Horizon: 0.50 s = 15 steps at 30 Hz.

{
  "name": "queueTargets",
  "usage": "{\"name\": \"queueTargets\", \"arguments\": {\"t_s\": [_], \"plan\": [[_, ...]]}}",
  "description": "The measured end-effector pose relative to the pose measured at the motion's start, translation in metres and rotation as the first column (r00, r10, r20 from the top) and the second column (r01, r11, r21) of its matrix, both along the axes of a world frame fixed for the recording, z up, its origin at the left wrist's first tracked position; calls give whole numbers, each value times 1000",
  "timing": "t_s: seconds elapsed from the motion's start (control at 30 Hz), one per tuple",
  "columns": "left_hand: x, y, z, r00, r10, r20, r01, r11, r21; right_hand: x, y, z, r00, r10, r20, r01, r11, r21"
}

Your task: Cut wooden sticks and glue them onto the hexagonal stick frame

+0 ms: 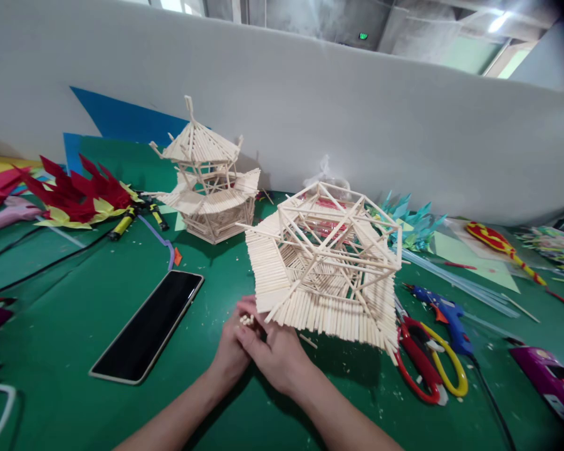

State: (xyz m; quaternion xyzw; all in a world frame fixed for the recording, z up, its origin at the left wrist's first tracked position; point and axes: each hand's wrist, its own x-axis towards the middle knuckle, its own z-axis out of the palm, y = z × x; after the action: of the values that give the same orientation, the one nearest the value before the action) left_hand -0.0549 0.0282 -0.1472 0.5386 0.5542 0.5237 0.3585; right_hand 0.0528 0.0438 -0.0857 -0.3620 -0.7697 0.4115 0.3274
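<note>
In the head view, my left hand [231,347] is closed around a small bunch of short wooden sticks [247,320], whose cut ends show at the top. My right hand [284,354] presses against it, with its thumb bent over the bunch. Some of the right fingers are hidden. Just beyond my hands stands a larger pagoda-like frame [331,313] of thin sticks, with a slatted roof skirt and an open hexagonal top. Its lower front edge overhangs my right fingers; whether they touch cannot be told. A loose stick [308,341] lies below that edge.
A smaller stick pagoda [207,203] stands behind. Left lie a phone [148,329] and a red paper flower [82,194]. Right are scissors [423,366], a blue glue gun [444,313] with a cord, clear glue sticks [460,285] and a purple device [545,379]. A white partition [282,106] closes the back.
</note>
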Motion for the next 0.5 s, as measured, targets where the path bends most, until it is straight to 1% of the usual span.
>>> {"name": "queueTargets", "arguments": {"t_s": [0.1,0.23,0.33,0.4,0.5], "plan": [[-2,3,7,1000,5,5,-5,1000,-20,5,-1,-2,999,-25,27,25,1000,7],[-10,3,17,999,50,10,-50,997,-65,17,-7,-11,990,-138,42,136,990,38],[-14,3,20,998,61,16,-60,995,-77,23,-10,-16,979,-199,38,197,979,53],[-14,2,22,999,31,4,-31,997,-77,24,-12,-17,976,-215,29,213,975,66],[-14,0,25,998,-56,-39,54,996,-67,24,-12,-17,975,-223,13,222,972,76]]}}
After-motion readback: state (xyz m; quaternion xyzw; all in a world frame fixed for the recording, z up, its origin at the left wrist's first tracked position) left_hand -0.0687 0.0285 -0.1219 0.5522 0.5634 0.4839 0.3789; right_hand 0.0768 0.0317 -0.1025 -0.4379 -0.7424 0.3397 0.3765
